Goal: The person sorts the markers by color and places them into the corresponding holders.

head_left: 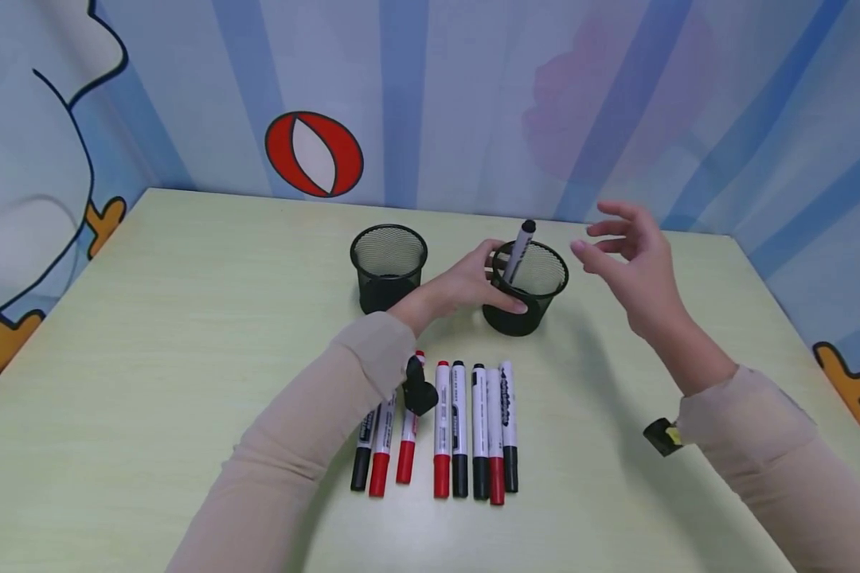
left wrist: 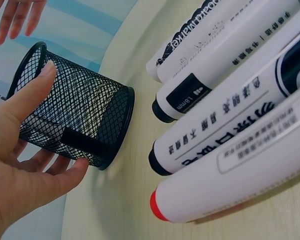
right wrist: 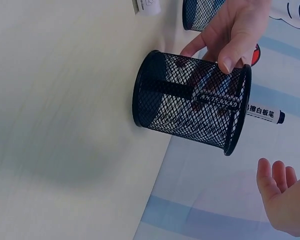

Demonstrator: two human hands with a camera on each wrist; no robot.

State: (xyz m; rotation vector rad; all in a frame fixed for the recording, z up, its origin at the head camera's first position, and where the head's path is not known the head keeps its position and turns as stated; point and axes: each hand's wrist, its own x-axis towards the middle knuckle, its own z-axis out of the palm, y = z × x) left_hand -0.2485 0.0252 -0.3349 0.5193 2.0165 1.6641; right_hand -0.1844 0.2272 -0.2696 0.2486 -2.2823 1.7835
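My left hand grips the right-hand black mesh pen holder around its side, thumb at the front. Inside that holder leans one whiteboard marker, its black end sticking up past the rim. In the right wrist view the same marker juts out beyond the holder's mouth. To the right of the holder my right hand hovers in the air, fingers loosely bent and holding nothing. From the left wrist, the thumb and fingers show on both sides of the mesh wall.
A second black mesh holder stands to the left. In front, several red- and black-capped whiteboard markers lie side by side on the pale table; the left forearm covers part of the leftmost ones. A patterned wall rises behind the table.
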